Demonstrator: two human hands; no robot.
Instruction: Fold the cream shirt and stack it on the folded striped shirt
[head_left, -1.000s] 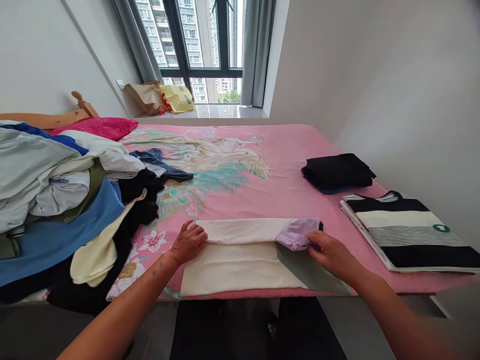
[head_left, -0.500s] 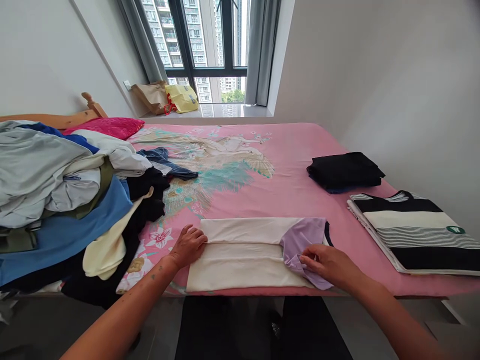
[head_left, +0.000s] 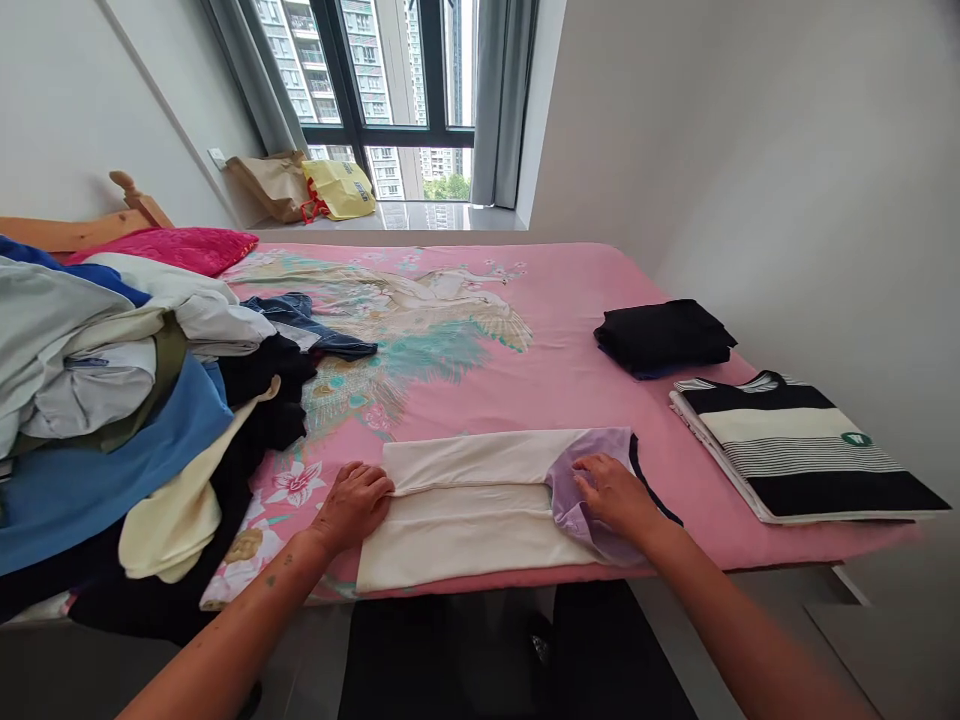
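The person's left hand (head_left: 356, 503) lies palm down at the left end of a long, flat-folded garment of cream cloth (head_left: 472, 515), its fingers close together over the edge; whether the hidden thumb pinches the fabric from beneath cannot be told. The right hand (head_left: 611, 493) rests over the garment's other end, on a rumpled lilac fabric section (head_left: 559, 485), with fingers slightly curled and loosely parted, and no cloth shows gathered between them. The garment lies along the near edge of a bed with a pink, flower-and-bird-printed sheet (head_left: 570, 385), between a loose heap of mixed clothes (head_left: 67, 310) on the left and a neatly folded black, cream and striped shirt (head_left: 799, 440) on the right. The step in hand appears to be settling an inward fold and smoothing the lilac part, since creases show there while the cream panels lie nearly flat. The next move seems to call for flattening that lilac cloth without dragging the layers beneath, the left hand steadying the far end.
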